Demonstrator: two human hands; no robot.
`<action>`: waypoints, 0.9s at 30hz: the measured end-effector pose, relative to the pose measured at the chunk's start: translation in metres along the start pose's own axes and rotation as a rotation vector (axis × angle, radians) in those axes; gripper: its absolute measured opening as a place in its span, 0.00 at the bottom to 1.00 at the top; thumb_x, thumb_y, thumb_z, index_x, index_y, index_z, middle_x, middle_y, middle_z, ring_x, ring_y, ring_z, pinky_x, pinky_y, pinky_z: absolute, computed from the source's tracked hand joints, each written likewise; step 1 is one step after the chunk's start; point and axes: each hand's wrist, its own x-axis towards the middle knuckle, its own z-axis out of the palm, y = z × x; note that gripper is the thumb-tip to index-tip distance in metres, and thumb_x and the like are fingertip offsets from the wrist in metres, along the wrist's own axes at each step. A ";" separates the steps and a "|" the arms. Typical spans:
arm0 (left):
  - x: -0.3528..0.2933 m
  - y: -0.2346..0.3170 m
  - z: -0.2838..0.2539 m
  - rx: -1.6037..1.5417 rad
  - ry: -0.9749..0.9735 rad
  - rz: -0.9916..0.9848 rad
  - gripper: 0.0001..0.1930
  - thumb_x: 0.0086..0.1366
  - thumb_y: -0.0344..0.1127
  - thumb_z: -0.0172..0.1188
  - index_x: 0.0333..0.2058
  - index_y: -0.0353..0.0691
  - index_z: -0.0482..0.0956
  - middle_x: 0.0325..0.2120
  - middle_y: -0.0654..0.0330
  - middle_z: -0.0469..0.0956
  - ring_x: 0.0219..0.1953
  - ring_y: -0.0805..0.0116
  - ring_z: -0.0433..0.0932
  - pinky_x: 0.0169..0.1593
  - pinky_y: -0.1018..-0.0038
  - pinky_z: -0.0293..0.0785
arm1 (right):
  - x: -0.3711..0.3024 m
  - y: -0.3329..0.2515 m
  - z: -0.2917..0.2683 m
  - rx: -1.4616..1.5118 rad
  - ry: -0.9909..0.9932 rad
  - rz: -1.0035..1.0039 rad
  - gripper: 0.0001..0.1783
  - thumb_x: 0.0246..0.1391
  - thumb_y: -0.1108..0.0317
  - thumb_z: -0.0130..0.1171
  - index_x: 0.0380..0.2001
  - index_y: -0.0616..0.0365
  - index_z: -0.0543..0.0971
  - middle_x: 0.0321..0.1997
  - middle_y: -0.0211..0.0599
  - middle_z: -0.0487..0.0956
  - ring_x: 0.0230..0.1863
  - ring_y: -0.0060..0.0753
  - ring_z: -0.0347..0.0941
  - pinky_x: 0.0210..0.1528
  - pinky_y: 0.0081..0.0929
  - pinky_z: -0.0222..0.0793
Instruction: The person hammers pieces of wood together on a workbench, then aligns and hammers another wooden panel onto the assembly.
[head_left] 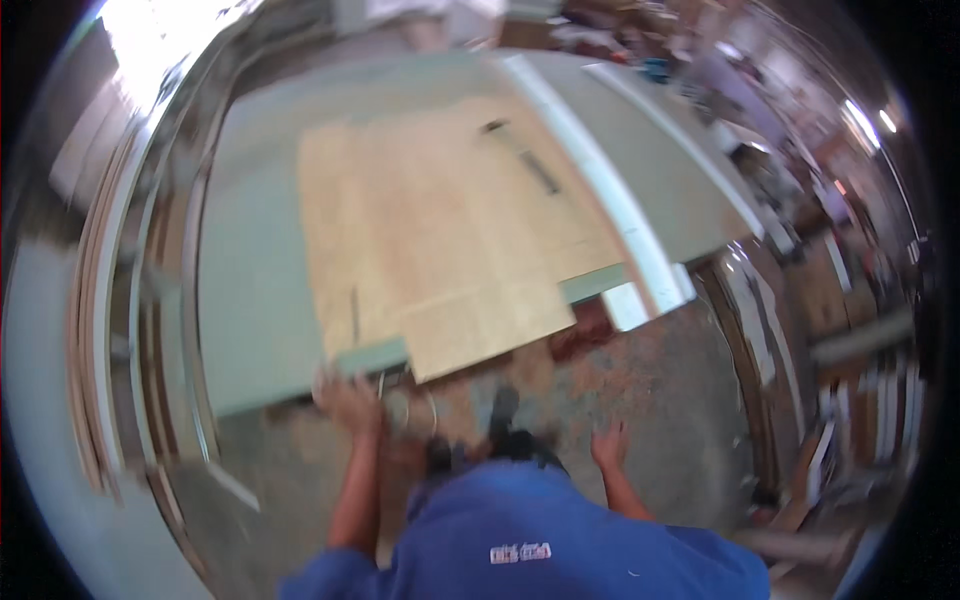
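My left hand (pixel 348 402) is at the front edge of a green-topped worktable (pixel 250 300), its fingers stretched toward the edge and blurred by motion. It appears open; whether it touches the edge I cannot tell. Lower right, beside my body and away from the table, my right hand (pixel 610 445) hangs with its fingers apart and nothing visible in it. A large pale plywood sheet (pixel 420 230) lies on the tabletop, one part jutting past the front edge. On the sheet rests a hammer (pixel 538 170) with a dark grip. A thin dark mark or tool (pixel 355 315) shows near the sheet's front left.
Long white-faced strips (pixel 590 170) lie across the table's right side, ending near a small white block (pixel 625 307). Upright boards (pixel 105 300) stand at the left. Stacked offcuts (pixel 870 410) and clutter fill the right. The concrete floor (pixel 680 400) carries reddish dust.
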 end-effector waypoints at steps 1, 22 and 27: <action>0.000 0.000 -0.001 -0.040 -0.036 -0.071 0.25 0.67 0.44 0.60 0.55 0.30 0.75 0.53 0.37 0.75 0.57 0.39 0.72 0.60 0.47 0.65 | -0.015 0.047 0.026 -0.070 -0.139 0.163 0.39 0.57 0.50 0.63 0.65 0.64 0.67 0.70 0.60 0.65 0.69 0.65 0.61 0.67 0.51 0.62; -0.157 0.095 0.091 0.391 -0.877 0.258 0.22 0.74 0.45 0.53 0.54 0.31 0.73 0.44 0.47 0.82 0.44 0.56 0.84 0.42 0.61 0.83 | -0.166 0.290 0.109 0.348 -0.274 0.553 0.21 0.53 0.63 0.57 0.46 0.67 0.80 0.47 0.60 0.82 0.40 0.45 0.82 0.44 0.44 0.78; -0.246 0.259 0.057 0.022 -1.284 0.489 0.25 0.74 0.48 0.51 0.57 0.31 0.72 0.45 0.48 0.82 0.44 0.57 0.84 0.43 0.62 0.82 | -0.195 0.386 0.104 0.650 -0.462 1.019 0.30 0.52 0.65 0.60 0.58 0.68 0.75 0.46 0.57 0.82 0.37 0.40 0.82 0.41 0.44 0.79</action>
